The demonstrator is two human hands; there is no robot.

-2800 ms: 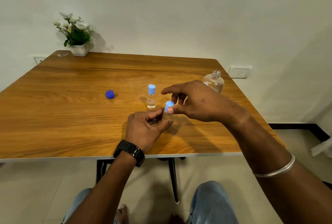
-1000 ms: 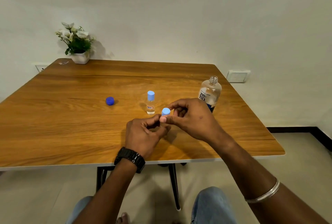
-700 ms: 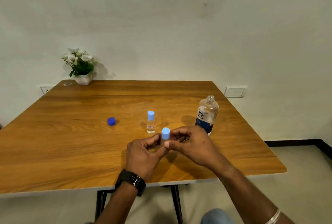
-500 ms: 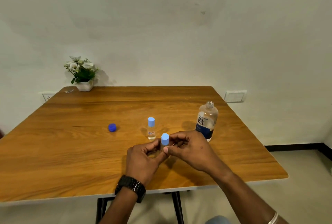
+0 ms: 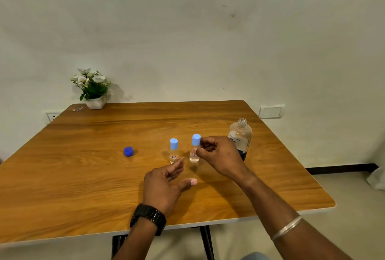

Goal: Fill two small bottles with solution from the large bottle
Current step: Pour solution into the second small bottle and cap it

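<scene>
Holding capped small bottle (image 5: 194,151), clear liquid inside

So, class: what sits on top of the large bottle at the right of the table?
Nothing sits on the large bottle: its threaded neck stands open and uncapped. A dark blue cap lies apart on the table. The right hand covers the bottle's lower left side.

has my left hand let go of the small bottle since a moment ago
Yes. The left hand has opened and drawn back toward the table's near edge; the right hand alone holds the small bottle.
</scene>
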